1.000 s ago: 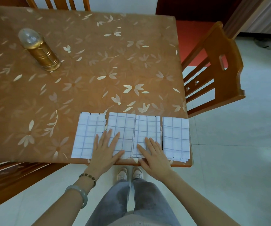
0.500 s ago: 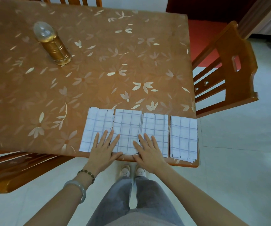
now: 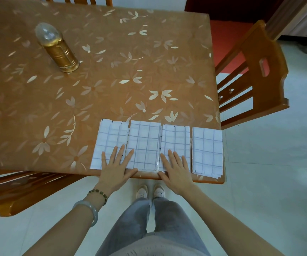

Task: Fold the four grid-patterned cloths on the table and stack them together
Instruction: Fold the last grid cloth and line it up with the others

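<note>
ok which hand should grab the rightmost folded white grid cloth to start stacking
Probably the right hand: it rests flat on the neighbouring white grid cloth; the left hand sits two cloths away.

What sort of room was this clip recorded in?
Most likely a home dining room: a wooden table under a floral cover, matching wooden chairs drawn up to it, and a pale tiled floor.
</note>
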The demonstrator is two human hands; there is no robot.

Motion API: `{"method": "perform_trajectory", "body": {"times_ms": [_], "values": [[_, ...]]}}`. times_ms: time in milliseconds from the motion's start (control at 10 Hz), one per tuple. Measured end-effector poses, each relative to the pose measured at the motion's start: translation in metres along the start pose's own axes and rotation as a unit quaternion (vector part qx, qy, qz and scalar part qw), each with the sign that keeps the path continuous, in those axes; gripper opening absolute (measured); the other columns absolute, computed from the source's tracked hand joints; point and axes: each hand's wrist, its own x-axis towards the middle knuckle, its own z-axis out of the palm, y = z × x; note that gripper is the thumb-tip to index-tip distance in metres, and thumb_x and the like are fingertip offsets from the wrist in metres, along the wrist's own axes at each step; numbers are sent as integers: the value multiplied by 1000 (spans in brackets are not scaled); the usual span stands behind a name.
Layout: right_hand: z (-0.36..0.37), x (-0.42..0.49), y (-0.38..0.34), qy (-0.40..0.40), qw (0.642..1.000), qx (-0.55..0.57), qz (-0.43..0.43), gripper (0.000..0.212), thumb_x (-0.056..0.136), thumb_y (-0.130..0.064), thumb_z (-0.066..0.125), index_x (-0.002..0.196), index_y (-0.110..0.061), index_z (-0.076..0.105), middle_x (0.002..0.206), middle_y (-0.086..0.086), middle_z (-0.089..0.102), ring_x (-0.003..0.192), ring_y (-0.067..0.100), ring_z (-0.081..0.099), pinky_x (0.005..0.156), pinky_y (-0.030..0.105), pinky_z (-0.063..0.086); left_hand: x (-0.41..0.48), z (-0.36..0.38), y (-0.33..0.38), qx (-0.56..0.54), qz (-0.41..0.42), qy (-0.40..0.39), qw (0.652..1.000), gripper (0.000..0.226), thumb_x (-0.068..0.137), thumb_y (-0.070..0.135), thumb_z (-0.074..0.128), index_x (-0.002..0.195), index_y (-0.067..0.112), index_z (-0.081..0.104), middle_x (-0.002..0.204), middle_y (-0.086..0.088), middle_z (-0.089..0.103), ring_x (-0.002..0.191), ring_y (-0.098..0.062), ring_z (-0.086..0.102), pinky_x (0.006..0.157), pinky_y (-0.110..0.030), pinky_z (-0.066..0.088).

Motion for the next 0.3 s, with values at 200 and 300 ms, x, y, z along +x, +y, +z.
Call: {"method": "perform_trajectory", "body": {"times_ms": [200,300], "values": [[-23,3,-4,-16,999,32,12,60,96,-53,23,148,-24,20,158,8,12,145,28,9,117,46,10,2,-9,6,-21,-14,-25,999,86,84,78,-2,149,31,28,158,-7,23,145,-34,20,108,-68,16],[-56,13,-5,-58,993,99,24,54,94,-43,41,143,-20,34,147,10,34,134,30,30,108,44,30,7,-27,10,-48,-17,12,999,103,72,81,-17,149,29,27,160,-4,17,146,-31,16,110,-63,16]]}}
